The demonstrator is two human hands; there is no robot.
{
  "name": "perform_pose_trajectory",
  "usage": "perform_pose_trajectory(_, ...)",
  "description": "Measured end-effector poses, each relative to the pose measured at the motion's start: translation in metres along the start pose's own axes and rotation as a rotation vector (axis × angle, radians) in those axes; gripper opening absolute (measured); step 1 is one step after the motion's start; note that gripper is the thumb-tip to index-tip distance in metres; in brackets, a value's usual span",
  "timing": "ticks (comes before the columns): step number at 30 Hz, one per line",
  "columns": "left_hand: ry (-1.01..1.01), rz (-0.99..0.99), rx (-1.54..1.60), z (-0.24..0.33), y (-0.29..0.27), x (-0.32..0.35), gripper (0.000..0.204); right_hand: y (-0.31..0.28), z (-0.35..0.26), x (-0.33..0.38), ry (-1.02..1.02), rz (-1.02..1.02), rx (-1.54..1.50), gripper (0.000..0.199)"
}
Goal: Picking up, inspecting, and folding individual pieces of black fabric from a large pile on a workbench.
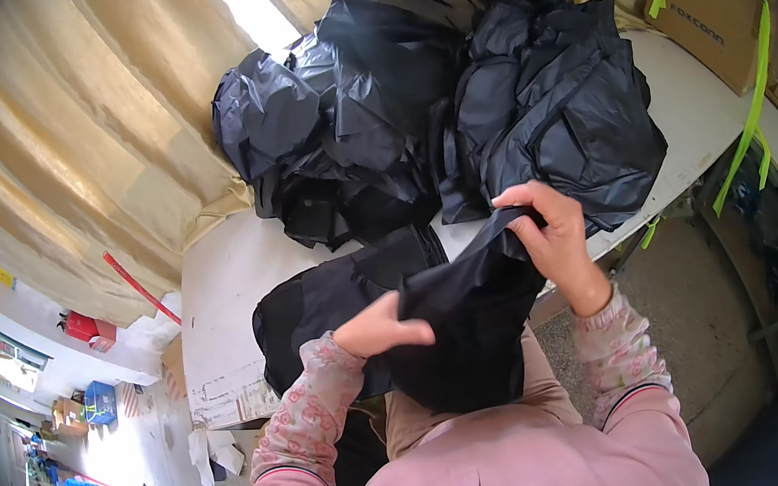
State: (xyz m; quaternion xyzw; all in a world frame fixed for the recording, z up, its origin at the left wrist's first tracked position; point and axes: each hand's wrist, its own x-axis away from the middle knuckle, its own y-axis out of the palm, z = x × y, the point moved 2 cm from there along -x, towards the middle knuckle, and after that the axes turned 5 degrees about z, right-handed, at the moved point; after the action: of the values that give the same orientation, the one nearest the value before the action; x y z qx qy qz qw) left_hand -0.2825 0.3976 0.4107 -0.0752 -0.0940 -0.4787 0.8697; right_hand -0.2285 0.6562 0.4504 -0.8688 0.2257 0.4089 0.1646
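While the pale table (220, 311) carries flat black layers (304, 310) at left, seemingly the part already laid out, a crumpled left heap (339, 101) rises behind, apparently untouched. Here's the left hand (381, 327) over the cloth, thumb standing apart from the fingers (whether it touches fabric, I can't tell). Then comes the black piece (471, 331), draping past the table's near edge toward the lap (553, 387), unfinished by the look of it. Its upper corner is clamped between the right hand's (551, 230) thumb and fingers; beyond, a loose right heap (570, 118) suggests plenty left.
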Motion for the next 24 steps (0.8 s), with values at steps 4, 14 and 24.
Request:
perform_pose_trajectory(4,-0.024,-0.275,-0.175,0.011,0.031,-0.004,0.073,-0.002,-0.008,-0.026,-0.271,-0.128,0.182,0.021)
perform_pose_trajectory(14,0.246,0.197,0.449,0.007,-0.001,0.003,0.037,-0.008,0.036,-0.017,0.369,-0.405,0.045,0.033)
perform_pose_trajectory(24,0.378,0.525,0.577,0.037,0.035,-0.021,0.035,0.03,-0.049,0.014,-0.205,-0.217,0.252,0.032)
